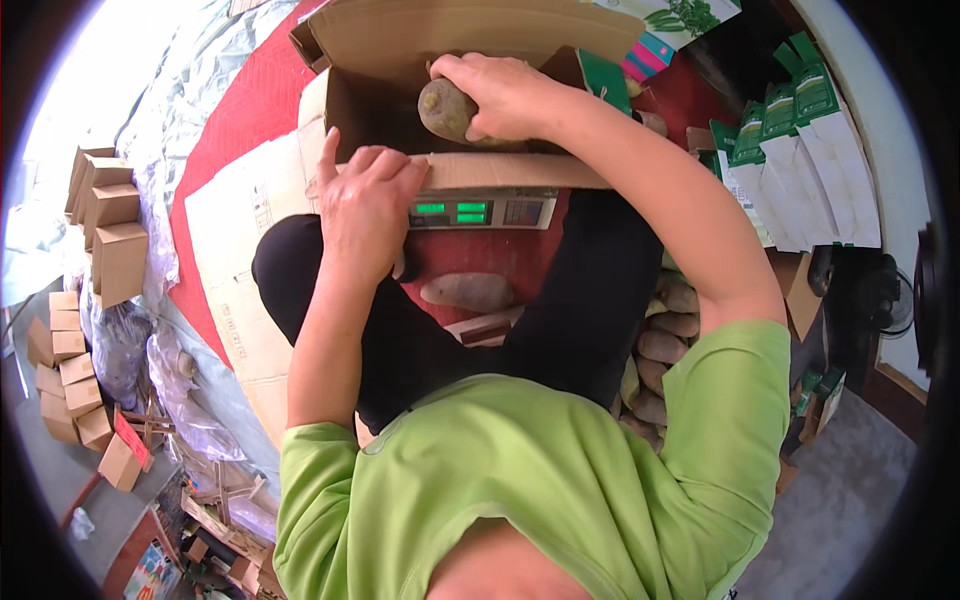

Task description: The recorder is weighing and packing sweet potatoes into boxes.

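A red mat [240,110] on the floor carries flattened cardboard [235,230], a scale [480,210] and a sweet potato [468,291]

Right hand [500,95] grips potato [447,108] inside open box [470,35]. Left hand [365,205] rests on box's near flap, over scale [482,211]. Another potato [468,291] on red mat [240,110], between knees.

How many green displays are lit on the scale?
2, side by side on the scale's front panel: one beside the left hand, one just right of it. That hand may hide more.
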A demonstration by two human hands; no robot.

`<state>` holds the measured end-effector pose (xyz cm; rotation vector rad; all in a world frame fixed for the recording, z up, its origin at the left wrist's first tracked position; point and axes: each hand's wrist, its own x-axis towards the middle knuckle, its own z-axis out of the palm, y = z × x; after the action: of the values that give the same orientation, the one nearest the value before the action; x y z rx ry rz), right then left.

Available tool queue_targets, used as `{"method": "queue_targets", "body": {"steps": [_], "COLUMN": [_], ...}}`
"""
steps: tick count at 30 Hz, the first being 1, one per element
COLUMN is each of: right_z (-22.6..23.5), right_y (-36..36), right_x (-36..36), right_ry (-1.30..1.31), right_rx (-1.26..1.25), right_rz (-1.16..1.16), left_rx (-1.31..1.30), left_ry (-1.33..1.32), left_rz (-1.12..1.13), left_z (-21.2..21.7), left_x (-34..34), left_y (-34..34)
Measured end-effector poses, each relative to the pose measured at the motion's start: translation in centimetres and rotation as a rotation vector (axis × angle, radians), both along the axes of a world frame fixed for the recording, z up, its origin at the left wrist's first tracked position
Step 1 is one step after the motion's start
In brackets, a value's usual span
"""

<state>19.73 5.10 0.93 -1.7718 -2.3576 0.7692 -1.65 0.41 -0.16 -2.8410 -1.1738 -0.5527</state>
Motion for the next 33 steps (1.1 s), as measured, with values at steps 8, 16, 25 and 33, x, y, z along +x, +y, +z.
{"method": "queue_targets", "body": {"steps": [8,16,25,33], "right_z": [-2.2,5.7,-9.7,-30.8], "right_y": [0.4,-7.0,-21.9,-38.5], "right_x": [-0.7,7.1,20.8,17.8], "right_ry": [0.137,0.823,0.680,0.159], "right_rx": [-0.092,0.205,0.306,-0.088], "right_rz": [0.007,-0.359,-0.962,-1.052], "left_rx": [-0.019,0.025,0.033,0.033], "left_ry": [-0.034,-0.029,0.009,0.049], "left_rz": [0.012,0.053,0.040,0.079], "left_z": [-0.1,0.2,0.2,0.2], "left_x": [0.3,0.0,0.8,0.5], "left_y": [0.3,0.5,0.3,0.5]}}
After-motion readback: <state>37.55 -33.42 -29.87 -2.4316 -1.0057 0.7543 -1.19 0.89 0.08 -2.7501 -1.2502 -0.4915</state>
